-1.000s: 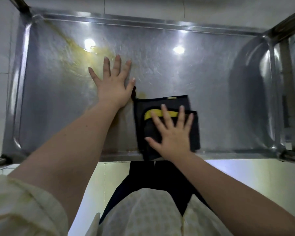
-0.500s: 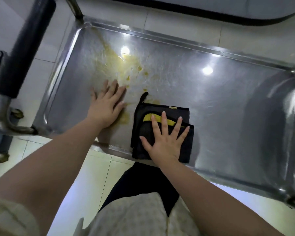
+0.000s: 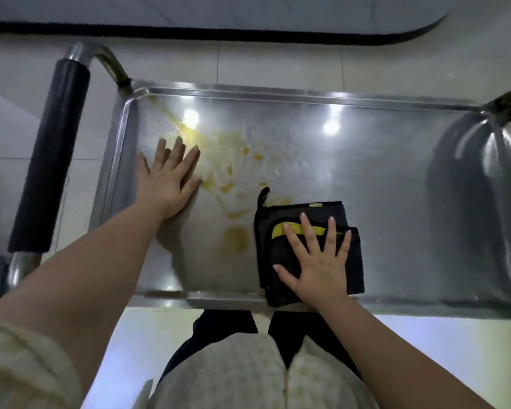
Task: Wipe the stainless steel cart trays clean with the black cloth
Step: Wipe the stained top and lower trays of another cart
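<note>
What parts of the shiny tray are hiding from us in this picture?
- Head view, tray under the black cloth and the pressing right hand: any dirt there is covered.
- Head view, tray under the flat left hand, beside the yellow smears.
- Head view, cart's right end: cut off by the picture edge.
</note>
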